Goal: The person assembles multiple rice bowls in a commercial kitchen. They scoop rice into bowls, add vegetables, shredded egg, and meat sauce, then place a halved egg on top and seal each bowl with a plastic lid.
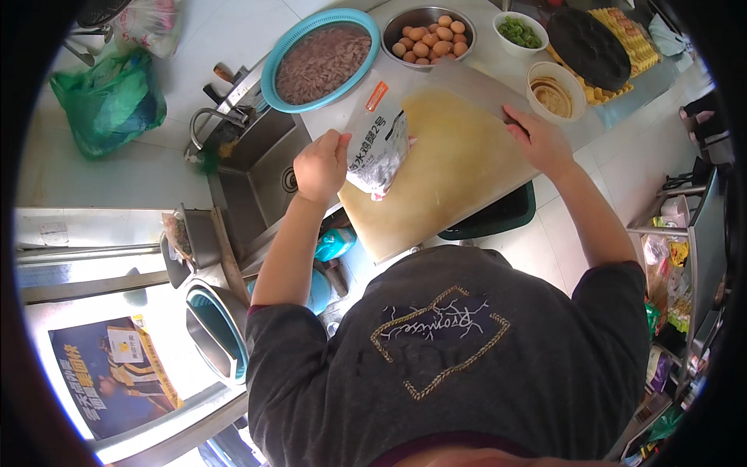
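Note:
At the left of the yellowish cutting board [424,198], my left hand [321,166] is closed on the edge of a printed plastic bag [379,152]. The bag is white and clear with dark print and an orange label. A little pinkish content shows at its lower end. My right hand [541,142] grips the dark handle of a cleaver [471,87] at the board's right side. Its broad grey blade points left and away from me, over the far part of the board. Most of the handle is hidden in my fist.
Beyond the board stand a turquoise basket [268,74] of sliced meat, a metal bowl [387,58] of eggs, a white bowl [520,51] of chopped greens and a pale tub [577,105]. A sink [253,179] lies left; a dark green bin [498,220] sits below the board.

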`<action>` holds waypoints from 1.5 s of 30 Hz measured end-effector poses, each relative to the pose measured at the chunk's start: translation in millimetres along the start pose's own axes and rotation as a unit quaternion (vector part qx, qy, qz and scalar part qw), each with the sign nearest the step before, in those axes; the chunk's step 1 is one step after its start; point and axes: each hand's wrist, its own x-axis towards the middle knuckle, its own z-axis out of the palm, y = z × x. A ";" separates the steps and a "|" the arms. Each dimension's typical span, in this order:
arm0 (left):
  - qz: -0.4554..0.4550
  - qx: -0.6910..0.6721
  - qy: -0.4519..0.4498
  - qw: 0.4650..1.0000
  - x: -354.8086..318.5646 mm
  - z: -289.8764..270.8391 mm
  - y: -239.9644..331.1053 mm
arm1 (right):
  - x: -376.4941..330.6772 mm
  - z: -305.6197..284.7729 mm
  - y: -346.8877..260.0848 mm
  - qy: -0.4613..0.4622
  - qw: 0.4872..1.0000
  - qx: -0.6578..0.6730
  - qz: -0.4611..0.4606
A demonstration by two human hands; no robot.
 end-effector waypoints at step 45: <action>-0.179 0.010 -0.281 0.943 13.2 -31.7 37.6 | 26.9 113.3 -112.1 0.001 0.940 0.143 -0.310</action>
